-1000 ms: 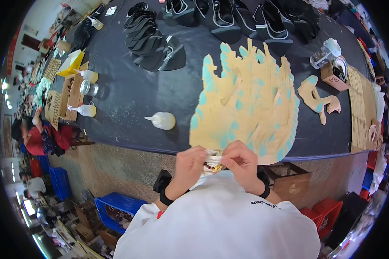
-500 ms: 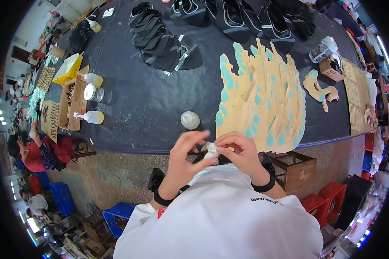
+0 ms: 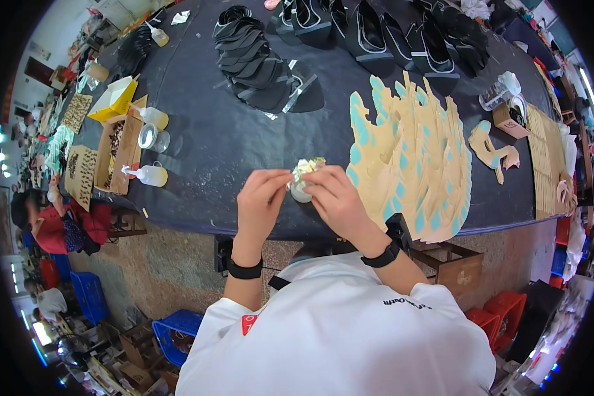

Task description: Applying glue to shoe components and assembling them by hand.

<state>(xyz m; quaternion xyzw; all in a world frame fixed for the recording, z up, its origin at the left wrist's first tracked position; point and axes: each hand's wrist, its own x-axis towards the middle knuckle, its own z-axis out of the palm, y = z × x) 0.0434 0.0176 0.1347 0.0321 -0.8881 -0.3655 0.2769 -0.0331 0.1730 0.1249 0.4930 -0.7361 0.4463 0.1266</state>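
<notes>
Both hands meet over the near edge of the dark-covered table, on a crumpled whitish piece (image 3: 305, 169) of thin paper or film. My left hand (image 3: 257, 201) pinches its left side with thumb and fingers. On the other side my right hand (image 3: 340, 201) grips it, fingers bent down. Right below is a small round whitish container (image 3: 299, 193), partly hidden by the crumpled piece and my fingers; whether the piece touches it I cannot tell. Just right of my right hand lie overlapping tan sheets (image 3: 409, 165) with light-blue patches.
Black insole-shaped pieces (image 3: 254, 63) and black wedge shoes (image 3: 369, 39) stand at the back. To the left are squeeze bottles (image 3: 153, 175), a glass jar (image 3: 153, 138) and a cardboard box (image 3: 119, 155). A clear jar (image 3: 500, 91) stands far right. A wooden stool (image 3: 457, 269) is under the table.
Both hands have moved forward from near my chest to over the small container, carrying the crumpled piece. My left hand's spread fingers have closed on it. The view has shifted slightly.
</notes>
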